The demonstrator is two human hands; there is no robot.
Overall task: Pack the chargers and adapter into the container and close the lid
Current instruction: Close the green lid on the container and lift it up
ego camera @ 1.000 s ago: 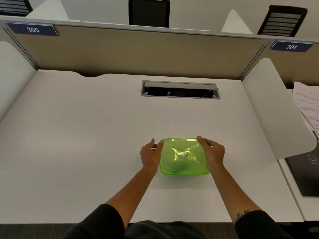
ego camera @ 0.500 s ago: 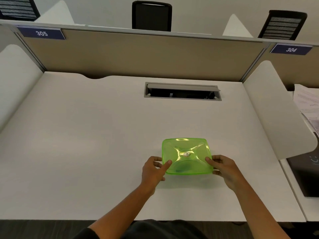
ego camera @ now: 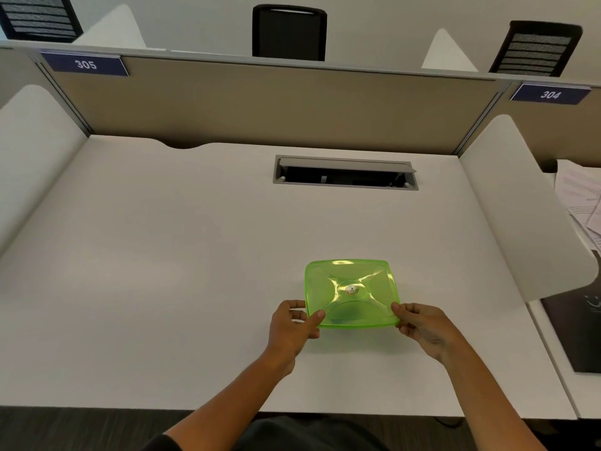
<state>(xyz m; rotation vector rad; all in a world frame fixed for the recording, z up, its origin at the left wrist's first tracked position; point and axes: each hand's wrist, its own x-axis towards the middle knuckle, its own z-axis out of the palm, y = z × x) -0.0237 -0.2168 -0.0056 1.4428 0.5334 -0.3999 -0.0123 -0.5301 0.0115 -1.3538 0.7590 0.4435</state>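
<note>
Lower centre of frame: left hand [ego camera: 290, 330] and right hand [ego camera: 422, 327] pinched near corners of green lid [ego camera: 353, 292] on the desk [ego camera: 162, 271].

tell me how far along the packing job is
Done, by the look of it: the green lid sits on the container, and no chargers or adapter lie loose on the desk. In hand: left hand and right hand grip its near corners. Left: perhaps pressing those corners; the seal can't be judged.
</note>
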